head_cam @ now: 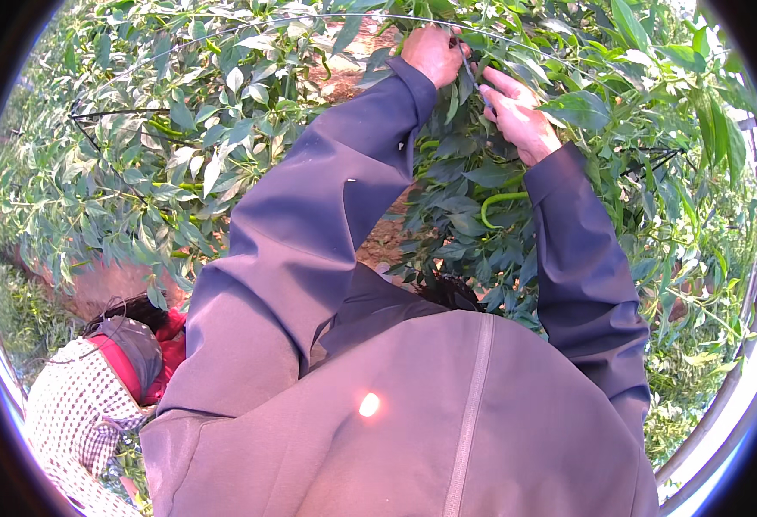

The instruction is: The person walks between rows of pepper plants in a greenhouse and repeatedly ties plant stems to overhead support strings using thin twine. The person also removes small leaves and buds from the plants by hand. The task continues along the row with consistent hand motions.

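Among the leafy pepper plants (pixel 462 171), both my hands are raised at the top of the view. My left hand (pixel 431 55) is closed on a thin grey-blue strip (pixel 467 66), its fingertips partly hidden by leaves. Just right of it and slightly lower, my right hand (pixel 517 115) pinches the lower end of the same strip between thumb and fingers. What the strip is made of cannot be told. Below my right hand, a curved green chili pepper (pixel 496 208) hangs beside the sleeve.
A thin line (pixel 275 21) runs in an arc across the plants at the top. Dark thin stakes (pixel 120 112) stand among the left foliage. Another person (pixel 87 388) in a checked garment is close at lower left. Brown soil (pixel 385 240) shows between the rows. Pale pipes (pixel 727 394) edge the right side.
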Demonstrator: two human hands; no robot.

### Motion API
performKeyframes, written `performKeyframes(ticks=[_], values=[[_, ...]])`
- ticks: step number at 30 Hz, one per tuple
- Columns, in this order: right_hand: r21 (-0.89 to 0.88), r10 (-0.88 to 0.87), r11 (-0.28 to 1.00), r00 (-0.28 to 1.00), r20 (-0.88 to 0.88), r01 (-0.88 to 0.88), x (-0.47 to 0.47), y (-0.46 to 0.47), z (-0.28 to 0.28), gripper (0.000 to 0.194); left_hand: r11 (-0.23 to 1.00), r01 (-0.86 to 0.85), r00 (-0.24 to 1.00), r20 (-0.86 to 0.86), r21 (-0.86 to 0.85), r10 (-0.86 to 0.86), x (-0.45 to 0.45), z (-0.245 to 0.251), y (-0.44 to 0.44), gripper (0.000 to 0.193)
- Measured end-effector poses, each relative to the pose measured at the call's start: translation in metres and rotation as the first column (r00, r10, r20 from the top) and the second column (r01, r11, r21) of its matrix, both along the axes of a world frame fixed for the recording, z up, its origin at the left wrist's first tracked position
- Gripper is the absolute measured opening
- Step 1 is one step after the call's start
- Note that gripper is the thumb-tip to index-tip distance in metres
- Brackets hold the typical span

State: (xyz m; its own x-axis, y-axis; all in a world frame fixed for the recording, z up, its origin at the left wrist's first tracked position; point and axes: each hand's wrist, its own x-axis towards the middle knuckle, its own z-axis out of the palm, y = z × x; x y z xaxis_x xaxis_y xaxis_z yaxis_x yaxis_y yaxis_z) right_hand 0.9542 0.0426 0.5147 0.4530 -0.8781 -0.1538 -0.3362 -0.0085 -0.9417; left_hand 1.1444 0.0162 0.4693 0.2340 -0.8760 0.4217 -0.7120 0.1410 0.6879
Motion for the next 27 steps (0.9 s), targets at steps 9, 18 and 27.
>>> performKeyframes(ticks=[9, 18, 27], values=[[-0.180, 0.093, 0.974, 0.968, -0.233, -0.137, 0.006, -0.035, -0.016, 0.049, 0.999, 0.023, 0.991, -0.128, -0.028, -0.026, 0.007, -0.024, -0.024, 0.025], [-0.555, -0.104, 0.788, 0.832, -0.545, -0.266, 0.022, -0.063, -0.024, 0.034, 0.969, 0.221, 0.923, -0.297, -0.112, -0.245, 0.020, -0.010, -0.006, 0.019], [-0.619, -0.294, 0.766, 0.762, -0.576, -0.172, 0.021, -0.106, -0.074, 0.016, 0.961, 0.219, 0.947, -0.275, 0.167, -0.168, 0.017, 0.003, -0.006, 0.031]])
